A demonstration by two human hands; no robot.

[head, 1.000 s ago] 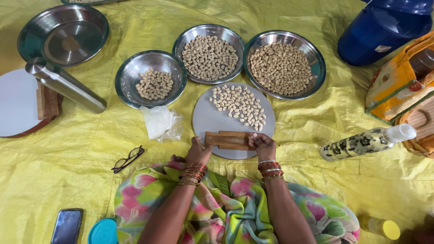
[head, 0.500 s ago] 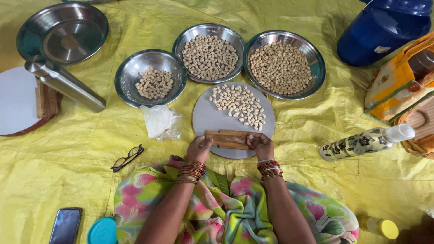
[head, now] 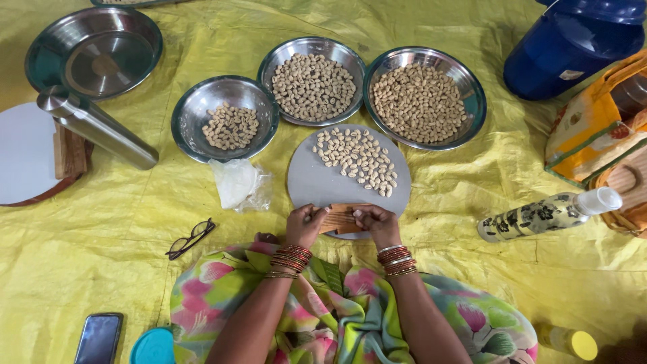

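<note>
A round grey board [head: 317, 182] lies on the yellow sheet in front of me, with several small pale dough pieces [head: 357, 156] spread over its far half. At its near edge rests a ridged wooden block [head: 340, 217]. My left hand [head: 304, 224] grips the block's left end and my right hand [head: 377, 224] grips its right end. Both wrists wear red and gold bangles. Beyond the board stand three steel bowls of the same pale pieces: a small one [head: 224, 118], a middle one [head: 313, 81] and a large one [head: 424, 96].
A steel flask [head: 98, 127] lies by a white round board [head: 23, 152], under an empty steel basin [head: 94, 50]. A plastic bag [head: 237, 183], spectacles [head: 191, 238], a phone [head: 98, 338], a patterned bottle [head: 549, 214], a blue container [head: 569, 47] and bags [head: 600, 128] surround me.
The view has shifted slightly, with the bowls and board sitting a little lower in frame. Both hands have closed in on the wooden block's ends and stay at the board's near edge.
</note>
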